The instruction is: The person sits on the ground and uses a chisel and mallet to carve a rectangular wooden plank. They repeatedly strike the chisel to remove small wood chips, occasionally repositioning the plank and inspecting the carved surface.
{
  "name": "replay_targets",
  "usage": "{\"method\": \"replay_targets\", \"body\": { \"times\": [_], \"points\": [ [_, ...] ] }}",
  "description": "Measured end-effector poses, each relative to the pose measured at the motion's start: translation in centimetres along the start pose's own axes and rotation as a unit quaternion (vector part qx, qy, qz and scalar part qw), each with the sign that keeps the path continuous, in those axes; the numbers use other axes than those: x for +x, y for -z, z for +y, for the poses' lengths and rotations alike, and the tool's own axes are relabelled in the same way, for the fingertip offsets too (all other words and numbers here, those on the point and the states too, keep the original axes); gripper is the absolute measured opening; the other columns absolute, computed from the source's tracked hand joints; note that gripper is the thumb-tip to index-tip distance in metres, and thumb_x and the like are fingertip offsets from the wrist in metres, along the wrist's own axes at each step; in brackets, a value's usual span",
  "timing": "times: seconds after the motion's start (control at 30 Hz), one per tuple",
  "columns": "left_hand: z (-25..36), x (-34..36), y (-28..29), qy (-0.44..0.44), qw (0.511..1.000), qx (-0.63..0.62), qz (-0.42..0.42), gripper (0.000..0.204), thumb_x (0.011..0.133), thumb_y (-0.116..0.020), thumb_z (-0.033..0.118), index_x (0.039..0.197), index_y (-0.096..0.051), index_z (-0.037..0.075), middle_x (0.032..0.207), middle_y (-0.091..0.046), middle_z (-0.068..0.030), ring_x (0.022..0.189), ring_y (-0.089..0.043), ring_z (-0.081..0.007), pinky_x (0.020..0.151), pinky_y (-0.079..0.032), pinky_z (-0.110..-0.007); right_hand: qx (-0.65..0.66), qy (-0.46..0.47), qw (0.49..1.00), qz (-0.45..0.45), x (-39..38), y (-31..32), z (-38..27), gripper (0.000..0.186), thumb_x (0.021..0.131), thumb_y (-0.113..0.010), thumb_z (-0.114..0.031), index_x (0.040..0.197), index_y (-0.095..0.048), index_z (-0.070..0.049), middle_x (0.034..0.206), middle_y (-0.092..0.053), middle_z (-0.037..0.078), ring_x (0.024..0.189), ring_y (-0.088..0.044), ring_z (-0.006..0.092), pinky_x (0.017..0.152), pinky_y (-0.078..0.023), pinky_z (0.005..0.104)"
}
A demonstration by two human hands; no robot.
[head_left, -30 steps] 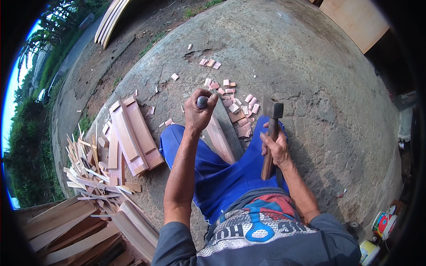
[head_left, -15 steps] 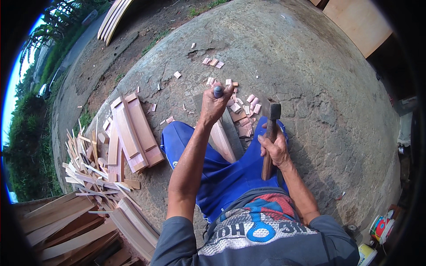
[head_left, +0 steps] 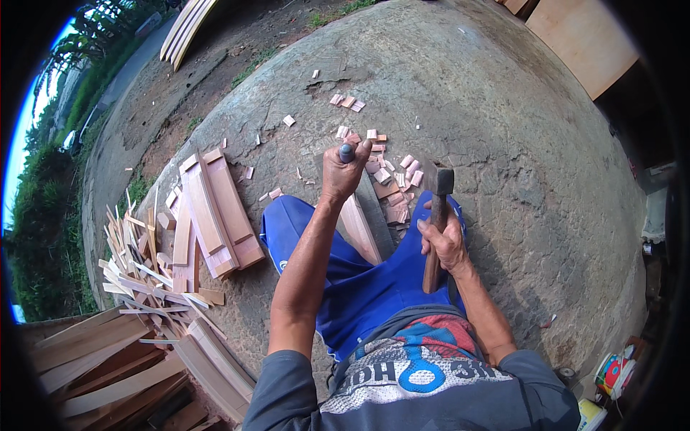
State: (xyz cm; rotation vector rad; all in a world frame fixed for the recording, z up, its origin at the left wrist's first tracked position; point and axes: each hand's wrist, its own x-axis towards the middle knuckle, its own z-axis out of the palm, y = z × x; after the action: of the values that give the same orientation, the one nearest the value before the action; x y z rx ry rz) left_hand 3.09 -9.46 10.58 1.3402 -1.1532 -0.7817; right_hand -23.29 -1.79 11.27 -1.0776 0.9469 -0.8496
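Observation:
My left hand (head_left: 343, 174) is closed around an upright chisel (head_left: 347, 152); its round blue-grey handle end shows above the fist, and the blade is hidden below. My right hand (head_left: 447, 241) grips a hammer (head_left: 435, 241) by its wooden handle, its dark metal head raised above my right knee. Below and behind my left hand, a light wooden piece (head_left: 361, 228) lies between my legs beside a grey board (head_left: 382, 215). Small pinkish wood blocks (head_left: 412, 171) are scattered just right of that hand.
Stacked shaped wooden pieces (head_left: 215, 208) lie to the left, next to a heap of thin offcuts (head_left: 147, 276). More boards (head_left: 108, 359) fill the lower left. A large pale panel (head_left: 582, 44) stands at the far right. Colourful tubs (head_left: 612, 375) sit at the lower right.
My left hand has shifted slightly left and nearer to me with the chisel. The hammer and my right hand are almost where they were.

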Motion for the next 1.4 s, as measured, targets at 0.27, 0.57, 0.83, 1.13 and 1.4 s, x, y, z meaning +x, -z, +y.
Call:
{"method": "replay_targets", "body": {
  "times": [0.27, 0.57, 0.83, 1.13, 1.4],
  "points": [
    [-0.3, -0.8, 0.3, -0.031, 0.998, 0.051, 0.003, 0.051, 0.098, -0.074, 0.021, 0.059, -0.043, 0.007, 0.059, -0.037, 0.0059, 0.058, -0.033, -0.0057, 0.048, -0.029, -0.032, -0.044, 0.012, 0.999, -0.028, 0.3, -0.7, -1.0, 0.057, 0.09, -0.074, -0.016, 0.137, -0.045, 0.0, 0.076, -0.055, 0.002, 0.058, -0.057, 0.0109, 0.053, -0.05, 0.027],
    [-2.1, -1.7, 1.3, -0.108, 0.99, 0.089, -0.009, 0.041, 0.101, -0.067, 0.018, 0.062, -0.055, 0.008, 0.056, -0.052, 0.0025, 0.05, -0.048, -0.0064, 0.046, -0.036, -0.028, -0.243, 0.106, 0.96, -0.087, 2.8, -3.4, -5.8, 0.072, 0.09, -0.071, -0.015, 0.152, -0.036, 0.002, 0.116, -0.066, 0.022, 0.095, -0.07, 0.0349, 0.086, -0.056, 0.0445],
    [-2.1, -1.0, 0.1, -0.12, 0.99, 0.027, 0.069, 0.046, 0.096, -0.074, 0.016, 0.061, -0.045, 0.005, 0.057, -0.039, 0.0023, 0.056, -0.037, -0.0063, 0.048, -0.033, -0.033, -0.371, 0.298, 0.872, -0.116, 3.5, -6.5, -15.5, 0.072, 0.088, -0.071, -0.008, 0.151, -0.038, 0.004, 0.114, -0.069, 0.029, 0.103, -0.072, 0.046, 0.086, -0.058, 0.0482],
    [-4.7, -1.2, 1.4, -0.086, 0.994, 0.049, 0.044, 0.02, 0.095, -0.071, 0.017, 0.081, -0.065, 0.003, 0.076, -0.064, -0.0054, 0.07, -0.059, -0.0161, 0.064, -0.048, -0.035, -0.529, 0.38, 0.754, -0.083, 5.0, -8.4, -15.4, 0.071, 0.084, -0.069, 0.001, 0.147, -0.037, -0.002, 0.104, -0.069, 0.028, 0.091, -0.071, 0.0488, 0.074, -0.061, 0.0511],
    [-4.3, -1.1, 0.8, -0.065, 0.997, 0.013, 0.039, 0.027, 0.097, -0.071, 0.018, 0.076, -0.063, 0.003, 0.07, -0.06, -0.0021, 0.066, -0.055, -0.0131, 0.06, -0.045, -0.035, -0.412, 0.354, 0.83, -0.123, 4.2, -7.8, -16.9, 0.064, 0.084, -0.068, 0.0, 0.144, -0.047, -0.006, 0.099, -0.07, 0.031, 0.094, -0.071, 0.0495, 0.081, -0.058, 0.0523]
  ]
}}
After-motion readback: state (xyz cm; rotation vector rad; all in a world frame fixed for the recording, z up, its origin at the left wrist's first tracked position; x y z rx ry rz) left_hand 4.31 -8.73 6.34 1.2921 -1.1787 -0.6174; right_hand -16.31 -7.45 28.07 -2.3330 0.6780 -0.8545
